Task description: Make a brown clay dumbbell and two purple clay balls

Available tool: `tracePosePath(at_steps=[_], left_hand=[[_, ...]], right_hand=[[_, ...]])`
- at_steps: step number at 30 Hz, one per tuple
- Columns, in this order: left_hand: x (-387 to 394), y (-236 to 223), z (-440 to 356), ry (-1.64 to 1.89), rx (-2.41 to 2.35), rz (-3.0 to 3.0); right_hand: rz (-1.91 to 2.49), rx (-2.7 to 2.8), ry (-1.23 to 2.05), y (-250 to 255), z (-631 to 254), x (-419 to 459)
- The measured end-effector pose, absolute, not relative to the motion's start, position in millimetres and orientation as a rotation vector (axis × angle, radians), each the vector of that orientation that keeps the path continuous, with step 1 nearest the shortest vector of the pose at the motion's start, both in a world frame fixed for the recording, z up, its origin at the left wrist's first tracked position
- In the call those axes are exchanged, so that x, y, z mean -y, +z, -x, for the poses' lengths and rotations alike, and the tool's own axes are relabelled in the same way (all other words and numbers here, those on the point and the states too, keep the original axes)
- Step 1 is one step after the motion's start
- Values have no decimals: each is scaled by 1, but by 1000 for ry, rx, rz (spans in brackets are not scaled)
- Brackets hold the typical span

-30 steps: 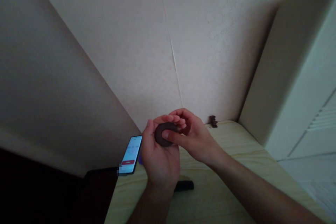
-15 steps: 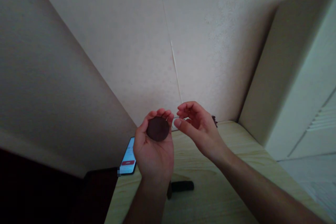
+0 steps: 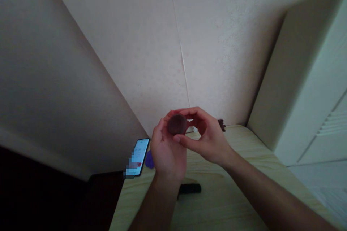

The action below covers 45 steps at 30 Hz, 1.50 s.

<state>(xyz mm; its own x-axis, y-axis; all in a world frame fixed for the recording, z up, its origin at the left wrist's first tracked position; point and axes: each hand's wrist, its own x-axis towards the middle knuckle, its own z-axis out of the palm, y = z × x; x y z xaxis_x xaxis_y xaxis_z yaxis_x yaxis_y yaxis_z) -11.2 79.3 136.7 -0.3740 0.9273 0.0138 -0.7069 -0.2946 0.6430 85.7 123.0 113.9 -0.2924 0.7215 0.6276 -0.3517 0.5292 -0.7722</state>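
A dark brown, rounded lump [image 3: 177, 124], like a flattened ball of clay, sits between both hands above a pale wooden table [image 3: 244, 173]. My left hand [image 3: 166, 151] cups it from below, fingers curled up around it. My right hand [image 3: 206, 137] comes in from the right, its thumb under the lump and its fingers arched over the top, pinching it. Both hands are raised near the wall corner.
A lit phone [image 3: 138, 156] leans at the table's left edge, with a small purple thing [image 3: 149, 159] beside it. A black bar-shaped object [image 3: 189, 188] lies on the table under my wrists. A small dark figure [image 3: 221, 125] stands by the wall. A white cabinet [image 3: 311, 90] is on the right.
Half a second ago my right hand was apart from the lump, which lay flat in my left hand. Now the right hand has closed on it again and the lump looks rounder.
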Motion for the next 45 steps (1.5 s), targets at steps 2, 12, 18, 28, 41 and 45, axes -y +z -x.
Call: tracePosePath(at_steps=[2,12,18,28,41,45], left_hand=[[-79,140,15,1863,-656,-502],[-59,102,64,1372,-1259,-1401],[-21,30,90,926,-1580,-1849],[-13,0,86,606,-1569,-2186],[-12,-5,87,1040,-1607,-1884],[-5,-1,80,1092,-1564,-1813]], right_hand=[[239,1463,1214,115,-89,-127],[-117,1239,1849,115,-124,-120],[57,1096,2085,70,-157,-102],[444,794,2151,5,-163,-94],[478,878,2141,-20,-161,-94],[482,895,2133,-20,-160,-93]])
